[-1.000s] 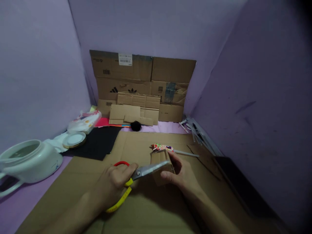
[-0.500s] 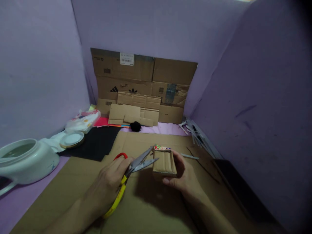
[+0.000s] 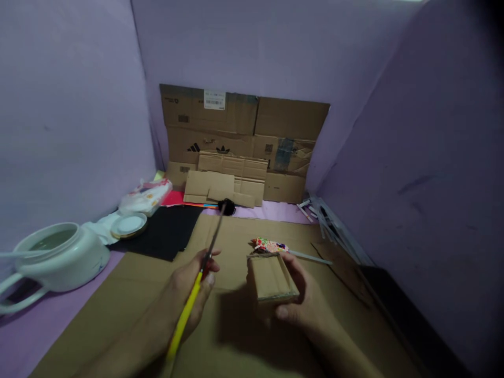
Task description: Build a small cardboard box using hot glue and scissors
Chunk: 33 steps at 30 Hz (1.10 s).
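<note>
My left hand (image 3: 192, 294) is closed around a pair of scissors (image 3: 189, 310) with a yellow handle. The scissors are turned edge-on, with the tips pointing up and away; whether the blades are parted I cannot tell. In my right hand (image 3: 299, 294) is a small cardboard box (image 3: 275, 278), gripped at its right side and tilted so its recessed face shows. Its edges look raw and corrugated. Just beyond the box lies a colourful patterned thing (image 3: 270, 245), its kind unclear, near a thin pale strip (image 3: 311, 257).
A large cardboard sheet (image 3: 232, 236) covers the work surface. To the left are a white teapot-like vessel (image 3: 74, 262), a round lid (image 3: 128, 224) and black sheets (image 3: 169, 231). Black yarn (image 3: 227, 206) sits at the back before propped cardboard (image 3: 291, 121). Clear strips (image 3: 342, 231) lie right.
The scissors have moved away from the box and turned edge-on, tips now upward. The box has come slightly nearer and tilted. The view has shifted a little left.
</note>
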Tool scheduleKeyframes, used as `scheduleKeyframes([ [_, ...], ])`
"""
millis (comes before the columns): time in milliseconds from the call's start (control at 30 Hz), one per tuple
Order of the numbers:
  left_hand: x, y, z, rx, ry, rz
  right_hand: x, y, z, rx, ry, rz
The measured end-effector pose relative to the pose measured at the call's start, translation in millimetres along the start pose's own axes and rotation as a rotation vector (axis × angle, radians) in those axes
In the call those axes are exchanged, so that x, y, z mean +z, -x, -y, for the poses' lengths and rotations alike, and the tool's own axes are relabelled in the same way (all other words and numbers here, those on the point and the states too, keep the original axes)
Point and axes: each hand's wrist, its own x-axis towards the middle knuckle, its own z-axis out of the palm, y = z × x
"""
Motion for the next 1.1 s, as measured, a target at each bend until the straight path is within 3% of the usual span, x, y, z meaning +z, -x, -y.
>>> scheduleKeyframes([
  [133, -6.9, 5.7, 6.4, 0.199, -0.248, 0.117, -3.2, 0.1, -2.3, -0.080, 0.026, -0.022],
  [300, -7.6, 11.3, 11.9, 0.223, -0.400, 0.223, -6.1, 0.6, -3.7, -0.110, 0.069, -0.020],
  [433, -3.8, 5.1, 9.6, 0.201, -0.420, 0.193, -6.4, 4.9, -7.4, -0.078, 0.170, -0.004],
  [533, -6.4, -0.6, 2.2, 0.112, -0.236, 0.057, -3.6, 10.5, -11.9, -0.181, 0.325, -0.052],
  [633, -9.3, -0.1, -6.7, -0.049, 0.089, -0.006, 2.2, 14.0, -14.7, -0.428, 0.528, -0.098],
  [733, -5.4, 6.5, -16.2, -0.178, 0.441, 0.112, 8.8, 14.0, -16.2, -0.662, 0.776, -0.141],
  [833, 4.1, 13.1, -26.1, -0.334, 0.644, 0.236, 15.3, 14.3, -20.4, -0.864, 0.990, -0.176],
  [1000, 12.2, 11.2, -33.8, -0.382, 0.761, 0.269, 23.1, 22.0, -30.6, -0.921, 1.115, -0.108],
  [1100, 10.0, 9.2, -31.0, -0.340, 0.745, 0.243, 23.0, 26.9, -31.1, -0.935, 1.103, 0.025],
])
